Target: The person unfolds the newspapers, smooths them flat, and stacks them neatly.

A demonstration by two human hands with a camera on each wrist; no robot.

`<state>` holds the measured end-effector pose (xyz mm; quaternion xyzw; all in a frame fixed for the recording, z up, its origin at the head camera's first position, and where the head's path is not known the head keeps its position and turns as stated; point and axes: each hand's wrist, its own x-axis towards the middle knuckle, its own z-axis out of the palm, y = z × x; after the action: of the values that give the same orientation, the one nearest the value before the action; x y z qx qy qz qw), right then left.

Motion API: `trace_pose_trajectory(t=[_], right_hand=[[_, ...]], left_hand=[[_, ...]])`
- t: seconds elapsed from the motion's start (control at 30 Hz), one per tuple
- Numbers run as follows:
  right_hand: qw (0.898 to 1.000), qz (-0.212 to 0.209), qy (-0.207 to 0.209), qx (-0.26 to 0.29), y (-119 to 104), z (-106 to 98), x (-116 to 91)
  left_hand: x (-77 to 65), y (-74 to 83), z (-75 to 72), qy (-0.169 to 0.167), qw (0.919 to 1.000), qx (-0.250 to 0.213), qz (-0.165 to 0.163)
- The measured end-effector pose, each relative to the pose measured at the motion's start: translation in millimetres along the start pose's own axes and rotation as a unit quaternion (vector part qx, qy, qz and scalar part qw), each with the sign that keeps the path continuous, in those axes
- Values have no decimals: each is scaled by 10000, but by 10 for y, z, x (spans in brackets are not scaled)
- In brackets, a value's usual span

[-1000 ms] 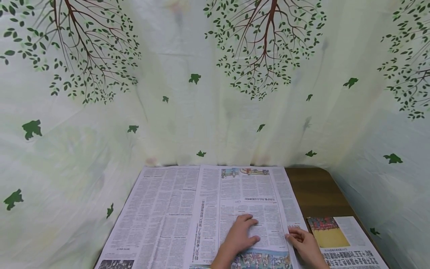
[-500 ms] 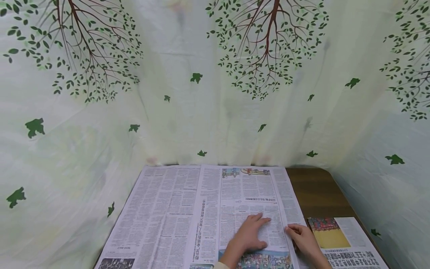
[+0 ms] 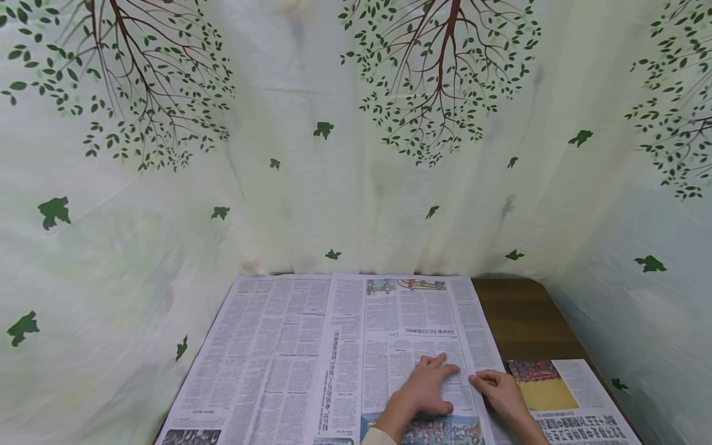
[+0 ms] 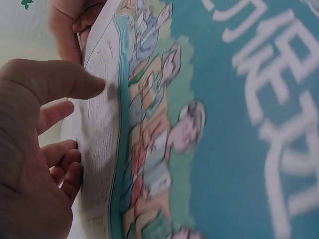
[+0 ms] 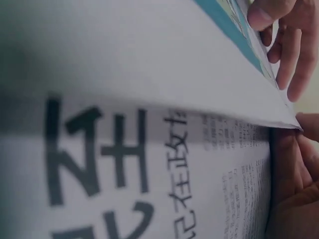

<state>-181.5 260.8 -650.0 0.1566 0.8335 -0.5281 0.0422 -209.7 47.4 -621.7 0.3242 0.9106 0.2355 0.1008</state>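
A printed newspaper sheet [image 3: 408,346] lies over other newspaper pages [image 3: 272,346], with a coloured picture strip along its near part. My left hand [image 3: 425,389] rests on this sheet, fingers spread and thumb held apart. Close to its right, my right hand [image 3: 505,402] pinches the sheet's right edge between thumb and fingertips. In the right wrist view the edge of the paper [image 5: 219,84] is raised off the printed page [image 5: 199,174] below, and the right hand [image 5: 294,174] grips its corner. The left wrist view has the left thumb and fingers [image 4: 60,84] over the paper.
Another newspaper [image 3: 584,389] with a red and yellow picture lies at the right. Brown wooden tabletop [image 3: 520,315] shows at the back right. A pale curtain [image 3: 356,204] printed with trees and leaves hangs behind and along both sides of the table.
My left hand has slid rightward over the newspaper, closer to the right hand. The right hand stays at the sheet's edge, shifted only slightly.
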Motion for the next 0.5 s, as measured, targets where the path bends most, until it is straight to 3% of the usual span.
trace_pose_trajectory(t=[0.23, 0.5], right_hand=[[9997, -92, -116, 208, 12, 0, -13], [9994, -287, -31, 168, 3, 55, -15]], left_hand=[[29, 53, 104, 401, 9987, -270, 179], [120, 105, 176, 993, 9923, -744, 16]])
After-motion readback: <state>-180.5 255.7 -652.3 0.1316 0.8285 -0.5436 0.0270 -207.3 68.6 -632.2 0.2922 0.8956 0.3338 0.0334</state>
